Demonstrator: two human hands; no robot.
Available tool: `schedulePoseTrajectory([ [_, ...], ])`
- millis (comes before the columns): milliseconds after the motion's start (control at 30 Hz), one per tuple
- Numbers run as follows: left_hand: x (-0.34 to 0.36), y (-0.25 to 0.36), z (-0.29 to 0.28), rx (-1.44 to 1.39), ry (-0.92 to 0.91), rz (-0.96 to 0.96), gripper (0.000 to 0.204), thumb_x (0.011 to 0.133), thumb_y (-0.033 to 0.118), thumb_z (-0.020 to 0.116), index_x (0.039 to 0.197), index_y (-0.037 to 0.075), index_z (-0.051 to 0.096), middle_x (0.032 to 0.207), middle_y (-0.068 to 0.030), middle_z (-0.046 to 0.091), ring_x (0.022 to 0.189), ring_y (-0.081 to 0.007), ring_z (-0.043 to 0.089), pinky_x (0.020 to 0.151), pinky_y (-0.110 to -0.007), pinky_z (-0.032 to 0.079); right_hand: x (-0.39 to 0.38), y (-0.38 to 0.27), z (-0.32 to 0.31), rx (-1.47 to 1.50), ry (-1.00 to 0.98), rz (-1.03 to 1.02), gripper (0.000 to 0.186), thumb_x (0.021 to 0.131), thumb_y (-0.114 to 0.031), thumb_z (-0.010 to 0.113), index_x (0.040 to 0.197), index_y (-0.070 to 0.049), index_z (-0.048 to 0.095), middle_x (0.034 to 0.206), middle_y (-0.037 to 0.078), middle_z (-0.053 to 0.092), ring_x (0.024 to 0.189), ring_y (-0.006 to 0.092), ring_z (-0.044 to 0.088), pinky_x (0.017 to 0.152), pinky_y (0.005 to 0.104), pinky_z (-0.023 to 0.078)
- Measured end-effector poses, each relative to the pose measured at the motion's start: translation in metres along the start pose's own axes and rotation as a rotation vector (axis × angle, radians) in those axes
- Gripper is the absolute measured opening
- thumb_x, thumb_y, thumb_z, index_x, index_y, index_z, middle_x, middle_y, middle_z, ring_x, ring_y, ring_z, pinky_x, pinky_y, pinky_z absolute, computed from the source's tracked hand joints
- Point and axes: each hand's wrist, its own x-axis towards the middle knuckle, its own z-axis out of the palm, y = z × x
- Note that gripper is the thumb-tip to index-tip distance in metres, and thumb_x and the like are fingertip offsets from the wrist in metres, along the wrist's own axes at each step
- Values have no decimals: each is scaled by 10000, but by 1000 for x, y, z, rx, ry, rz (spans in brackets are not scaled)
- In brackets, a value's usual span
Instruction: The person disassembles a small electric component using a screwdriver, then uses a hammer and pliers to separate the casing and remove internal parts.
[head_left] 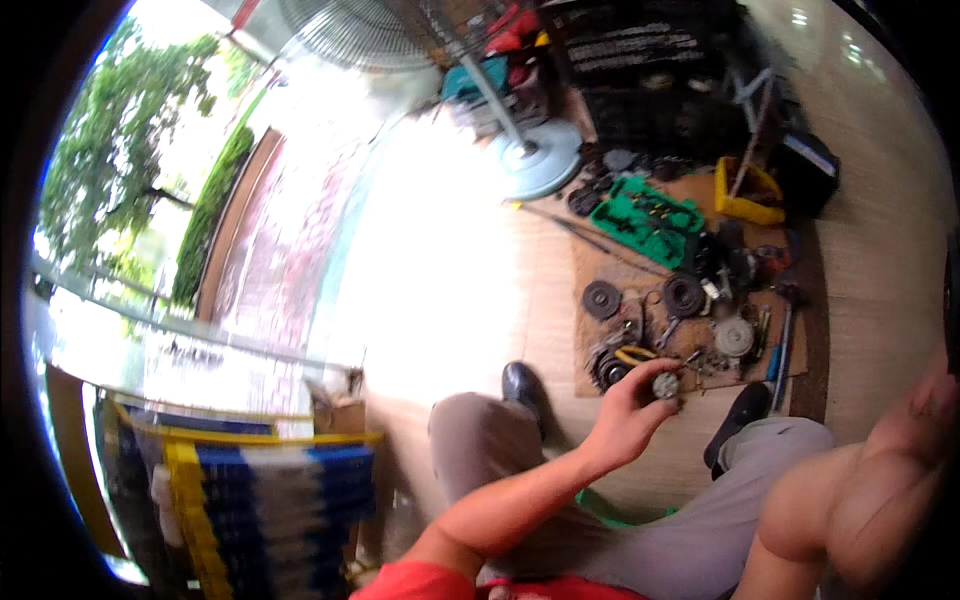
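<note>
My left hand [632,415] reaches out over the floor between my shoes. Thumb and fingers are closed round a small round metal part [665,384], greyish with an uneven face. Just beyond it lies a sheet of cardboard [640,273] covered with dismantled parts. Among these are a dark disc [602,299], a black ring-shaped part [684,295], a pale round metal part [735,337] and yellow-handled pliers [635,355]. My right arm [860,490] is bent and raised at the right edge. The right hand's fingers are cut off by the dark rim, so their hold is hidden.
An open green tool case [650,220] and a yellow bin [750,193] stand at the cardboard's far side. A long bar [785,345] lies along its right. Farther back is a pedestal fan's base [537,160]. Blue-and-white stacked goods [285,510] rise at the lower left.
</note>
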Motion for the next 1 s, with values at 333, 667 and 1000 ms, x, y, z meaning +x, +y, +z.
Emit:
schedulePoseTrajectory([
  [333,3,5,-2,40,19,-30,434,851,-55,600,1276,4,529,1140,-90,612,958,-148,613,844,-287,510,-7,-3,4,-59,63,4,436,903,-179,661,1243,27,482,1022,113,592,772,155,606,580,213,511],
  [667,13,-24,-18,-77,145,71,416,790,32,654,1203,38,608,756,-4,569,696,-86,514,636,-250,444,6,-11,4,-57,99,-8,398,894,-152,668,1214,20,506,988,106,594,757,150,596,582,218,506],
  [1000,5,-10,-22,5,126,-51,460,857,-71,600,1306,-38,501,1173,-123,613,990,-198,638,844,-307,536,-8,-10,-10,-178,133,-29,360,886,-126,675,1185,14,530,954,99,597,743,145,587,585,223,500],
])
